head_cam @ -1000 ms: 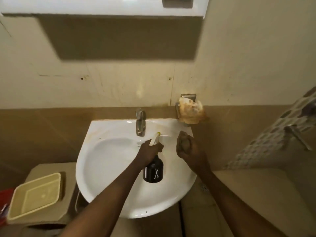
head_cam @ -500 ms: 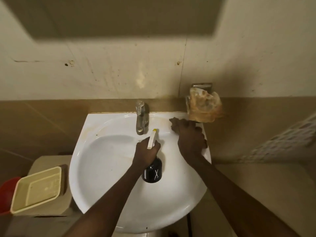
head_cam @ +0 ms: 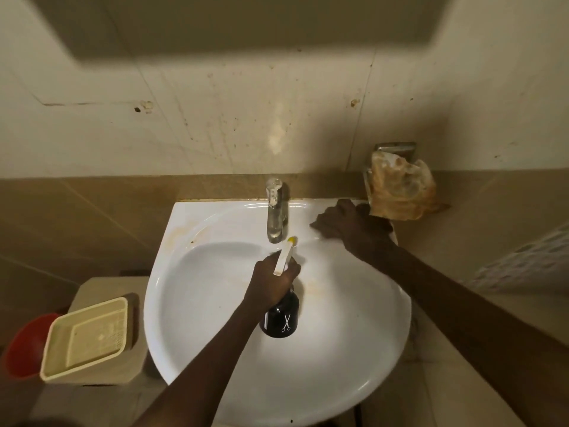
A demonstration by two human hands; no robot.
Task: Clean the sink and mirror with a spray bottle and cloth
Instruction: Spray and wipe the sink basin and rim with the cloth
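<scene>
A white sink (head_cam: 191, 217) is fixed to the wall below me. Over its basin my left hand (head_cam: 272, 285) grips a black spray bottle (head_cam: 280, 318) by the neck. The bottle's white trigger head and yellow nozzle point toward the tap (head_cam: 275, 211). My right hand (head_cam: 354, 223) lies flat on a dark cloth (head_cam: 317, 224) on the sink's back right rim, just right of the tap. Most of the cloth is hidden under the hand. The mirror is out of view; only a shadow shows at the top of the wall.
A crumpled orange-brown bag (head_cam: 400, 186) hangs on a metal holder on the wall beside my right hand. Left of the sink a cream plastic tray (head_cam: 89, 334) sits on a beige box, with a red bucket (head_cam: 24, 346) beside it. The wall above is stained.
My right hand moved from above the basin's right side to the back right rim and laid the cloth flat there. The view tilted down. My left hand kept hold of the bottle.
</scene>
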